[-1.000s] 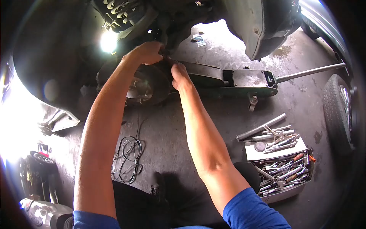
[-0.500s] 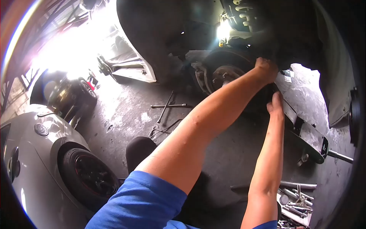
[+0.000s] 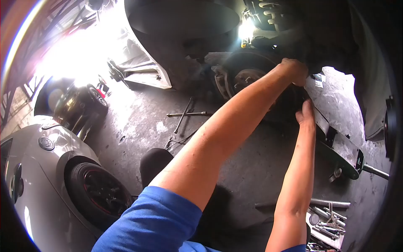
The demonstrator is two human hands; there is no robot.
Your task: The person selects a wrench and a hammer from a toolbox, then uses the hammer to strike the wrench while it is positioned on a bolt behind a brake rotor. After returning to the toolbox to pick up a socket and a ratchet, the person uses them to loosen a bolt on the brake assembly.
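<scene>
My left hand (image 3: 295,71) is closed like a fist in the dark wheel well, just right of the brake disc (image 3: 252,63). My left forearm crosses in front of the disc and covers part of the wheel hub (image 3: 247,80). Lower and slightly to the right, my right hand (image 3: 307,111) points upward, its thumb at the left and its fingers curled into deep shadow. Whatever either hand grips is too dark to make out. A coil spring (image 3: 268,6) shows above, near a bright work light (image 3: 247,30).
A four-way lug wrench (image 3: 184,114) lies on the floor. At right stands a green floor jack (image 3: 342,157) with a long handle. Loose tools (image 3: 327,222) lie at the lower right. A silver car (image 3: 37,180) and a dark car (image 3: 71,105) stand at left.
My left hand has risen slightly and shifted a little to the right. My right hand has also shifted slightly right. The camera view has moved a little.
</scene>
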